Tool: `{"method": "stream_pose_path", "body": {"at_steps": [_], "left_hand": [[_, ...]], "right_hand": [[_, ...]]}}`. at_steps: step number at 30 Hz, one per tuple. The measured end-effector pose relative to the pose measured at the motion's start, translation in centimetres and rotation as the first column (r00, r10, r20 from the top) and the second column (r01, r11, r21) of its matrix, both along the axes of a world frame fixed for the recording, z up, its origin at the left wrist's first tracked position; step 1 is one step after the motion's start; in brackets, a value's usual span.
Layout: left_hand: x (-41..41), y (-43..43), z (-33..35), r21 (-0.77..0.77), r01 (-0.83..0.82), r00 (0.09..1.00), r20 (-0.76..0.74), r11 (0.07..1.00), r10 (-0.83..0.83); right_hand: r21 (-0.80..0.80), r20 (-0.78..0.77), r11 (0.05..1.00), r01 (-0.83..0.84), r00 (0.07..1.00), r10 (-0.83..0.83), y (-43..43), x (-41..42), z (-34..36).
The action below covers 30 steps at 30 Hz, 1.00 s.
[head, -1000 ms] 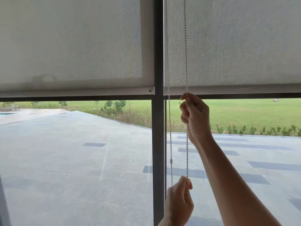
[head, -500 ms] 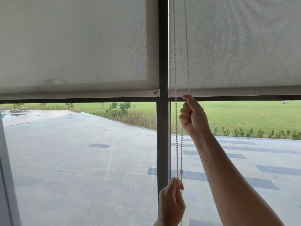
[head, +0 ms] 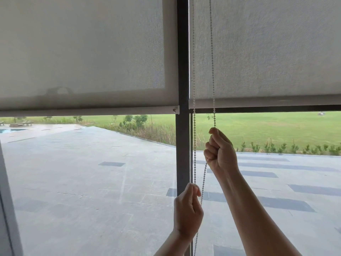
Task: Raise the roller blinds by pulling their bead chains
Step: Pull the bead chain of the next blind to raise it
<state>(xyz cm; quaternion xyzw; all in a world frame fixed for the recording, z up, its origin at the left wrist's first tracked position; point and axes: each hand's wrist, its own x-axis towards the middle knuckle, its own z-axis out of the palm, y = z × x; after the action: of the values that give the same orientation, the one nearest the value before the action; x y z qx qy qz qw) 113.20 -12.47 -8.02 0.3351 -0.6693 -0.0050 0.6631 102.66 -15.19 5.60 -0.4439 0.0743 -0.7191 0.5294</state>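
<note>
**Both hands on the chain, blinds half up**

Right hand up high, fingers curled into a tight fist around the front strand of the bead chain, thumb and forefinger pinching it just where the strand enters the fist. Below that fist the strand runs slack, slanting down and left to the left hand. That one sits lower, against the foot of the dark window post, its fingers closed too: the fingertips nip the chain at the top of the hand and beads trail out beneath the wrist. Whether it grips one strand or both, I cannot tell from here.

Follow the chain upward and there are two strands, hanging side by side just right of the post, running over the face of the right roller blind and out of the top of the view. That blind's bottom bar sits level with the dark crossbar, roughly halfway up the frame. Across the post, the left roller blind hangs to about the same height, its hem bar a shade lower.

Under both hems, clear glass: a paved terrace, a green lawn, a corner of a pool at far left.
</note>
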Motion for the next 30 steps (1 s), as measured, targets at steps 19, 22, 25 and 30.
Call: {"method": "stream_pose_path", "body": {"at_steps": [19, 22, 25, 30], "left_hand": [[-0.3, -0.8, 5.0, -0.089, -0.029, 0.999, -0.047, 0.996, 0.025], [-0.3, -0.7, 4.8, -0.076, -0.034, 0.999, -0.035, 0.997, 0.031], [-0.3, -0.3, 3.3, -0.073, -0.019, 0.999, -0.028, 0.997, 0.017], [-1.2, -0.1, 3.5, -0.061, 0.002, 0.999, 0.032, 0.998, 0.000]], "right_hand": [[0.125, -0.003, 0.992, 0.028, 1.000, -0.028, 0.5, 0.0, -5.4], [0.104, -0.050, 0.993, 0.047, 0.998, -0.042, -0.2, -0.6, -5.1], [0.073, -0.157, 0.982, 0.174, 0.974, -0.161, -1.0, -1.2, -3.6], [-0.017, -0.588, 0.812, 0.583, 0.651, -0.480, -0.8, 0.2, -1.0]]}}
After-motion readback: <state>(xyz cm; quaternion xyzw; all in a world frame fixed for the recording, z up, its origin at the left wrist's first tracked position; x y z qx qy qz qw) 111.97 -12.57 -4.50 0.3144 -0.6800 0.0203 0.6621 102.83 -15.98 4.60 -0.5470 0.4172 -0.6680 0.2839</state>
